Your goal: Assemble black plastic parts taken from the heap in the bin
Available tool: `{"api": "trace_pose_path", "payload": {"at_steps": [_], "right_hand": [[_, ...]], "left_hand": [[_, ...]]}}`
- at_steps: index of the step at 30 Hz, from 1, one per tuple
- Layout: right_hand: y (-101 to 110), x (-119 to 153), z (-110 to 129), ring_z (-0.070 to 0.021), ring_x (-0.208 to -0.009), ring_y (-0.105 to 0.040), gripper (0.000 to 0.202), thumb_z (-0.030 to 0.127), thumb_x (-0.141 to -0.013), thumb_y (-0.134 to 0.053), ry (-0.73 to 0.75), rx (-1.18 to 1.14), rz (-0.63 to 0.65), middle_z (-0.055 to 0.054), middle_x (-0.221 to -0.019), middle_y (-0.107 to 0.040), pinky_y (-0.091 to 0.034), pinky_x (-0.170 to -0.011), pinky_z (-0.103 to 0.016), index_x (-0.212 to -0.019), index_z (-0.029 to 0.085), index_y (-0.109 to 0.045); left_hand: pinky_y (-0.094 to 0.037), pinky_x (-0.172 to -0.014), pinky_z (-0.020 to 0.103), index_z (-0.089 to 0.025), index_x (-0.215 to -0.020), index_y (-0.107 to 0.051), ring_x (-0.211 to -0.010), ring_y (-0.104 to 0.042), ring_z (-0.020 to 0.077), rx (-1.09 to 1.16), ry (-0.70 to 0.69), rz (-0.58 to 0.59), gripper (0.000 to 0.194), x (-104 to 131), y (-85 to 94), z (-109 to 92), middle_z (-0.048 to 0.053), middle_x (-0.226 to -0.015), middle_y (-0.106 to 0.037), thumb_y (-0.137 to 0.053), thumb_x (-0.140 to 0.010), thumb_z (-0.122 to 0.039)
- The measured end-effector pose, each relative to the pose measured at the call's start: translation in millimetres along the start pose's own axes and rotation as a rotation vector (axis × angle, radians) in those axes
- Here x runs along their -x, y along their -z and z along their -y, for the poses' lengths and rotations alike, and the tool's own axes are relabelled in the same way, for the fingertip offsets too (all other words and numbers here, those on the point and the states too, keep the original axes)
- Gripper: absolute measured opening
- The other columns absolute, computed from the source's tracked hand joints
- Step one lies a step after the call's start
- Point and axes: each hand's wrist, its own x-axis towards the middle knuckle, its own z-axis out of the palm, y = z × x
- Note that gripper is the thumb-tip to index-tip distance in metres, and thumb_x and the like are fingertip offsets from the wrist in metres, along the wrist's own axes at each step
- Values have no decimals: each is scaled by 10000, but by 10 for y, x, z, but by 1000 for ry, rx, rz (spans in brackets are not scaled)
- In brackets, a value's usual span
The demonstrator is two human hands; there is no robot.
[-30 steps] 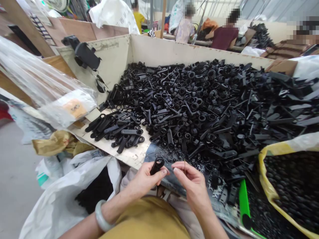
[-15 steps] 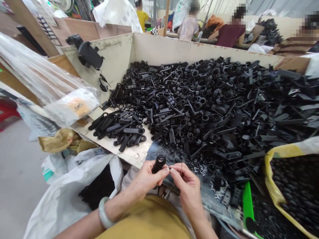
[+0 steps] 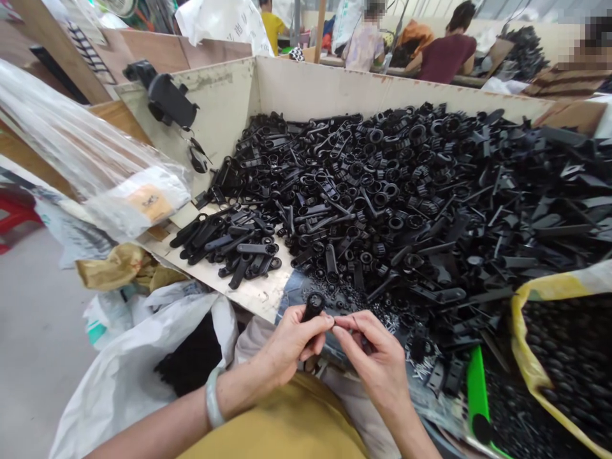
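Observation:
My left hand is closed around a black plastic part with a round, hollow end, which sticks up above the thumb. Fingertips pinched, my right hand meets the left thumb at the near side of that part. Whatever lies between the right fingers is too small and dark to name. Just beyond both hands, small metal pieces lie scattered on a blue-grey sheet. Farther off rises a big heap of black plastic parts.
A smaller pile of black handle-like parts lies to the left. At the right stand a yellow-rimmed sack of dark round pieces and a green strip. A white sack sits lower left. Several people work behind the pale bin wall.
Both hands have shifted slightly to the right, still together. The thin rod-like thing that stood upright at the right fingers no longer shows upright. The black part stays in the left hand.

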Motion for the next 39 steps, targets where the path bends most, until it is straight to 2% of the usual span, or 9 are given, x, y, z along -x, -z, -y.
{"api": "trace_pose_path", "payload": {"at_steps": [5,8,12,16,20,25,30,34,39], "right_hand": [[12,40,-47,-102,-556,-525,73,200,-923,-707,-13,53,-17,0,-807,-680,-438,-497,-219,-947,221,-772],[8,79,-103,-102,-572,-526,71,195,-925,-699,-3,85,-58,-4,-838,-663,-453,-516,-224,-970,215,-749],[28,89,-148,-98,-556,-513,56,195,-925,-689,-20,99,-73,-1,-839,-639,-440,-486,-220,-962,213,-727],[60,41,-122,-96,-548,-506,78,172,-920,-679,37,124,-37,3,-833,-636,-441,-473,-215,-976,214,-714],[70,-18,-113,-97,-564,-545,129,153,-920,-678,177,200,26,-20,-894,-678,-460,-483,-219,-1035,207,-702],[80,-72,-117,-126,-666,-659,102,166,-934,-667,291,314,54,-45,-921,-717,-517,-535,-226,-1022,204,-705],[101,-66,-92,-135,-697,-695,90,193,-965,-644,328,386,72,-51,-907,-731,-561,-606,-237,-1031,204,-705],[101,-25,-83,-137,-718,-699,95,216,-992,-619,279,414,93,-54,-924,-730,-564,-651,-245,-1030,209,-706],[61,54,-15,-134,-719,-683,107,199,-1005,-606,173,337,94,-38,-903,-707,-544,-660,-239,-1028,216,-710]], "left_hand": [[-155,-447,242,-188,-719,-569,-458,-333,66,16,40,-7,300,-11,-44,-2,-59,-529,-499,-759,-801,-406],[-164,-443,236,-176,-762,-591,-463,-343,61,7,55,49,282,-8,-65,-52,-50,-559,-523,-740,-814,-409],[-201,-464,225,-174,-860,-587,-450,-360,52,42,127,130,151,24,-56,-133,-43,-580,-571,-661,-758,-257],[-237,-490,223,-205,-1031,-504,-464,-404,69,66,194,187,321,52,3,-144,-44,-620,-623,-583,-722,-181],[-276,-519,226,-205,-1153,-451,-506,-455,77,42,166,211,402,68,72,-83,-42,-701,-646,-578,-773,-166],[-371,-611,251,-194,-1067,-525,-578,-512,95,-33,135,159,283,99,75,-43,-31,-727,-642,-571,-789,-177],[-372,-597,264,-211,-904,-522,-586,-509,101,-107,109,146,113,101,19,-113,-35,-720,-615,-560,-797,-215],[-337,-541,247,-208,-904,-515,-572,-471,89,-245,71,150,106,53,12,-143,-33,-735,-594,-566,-867,-292],[-335,-513,239,-203,-948,-535,-552,-454,95,-450,-16,158,162,-4,85,-62,-38,-705,-582,-515,-960,-364]]}}
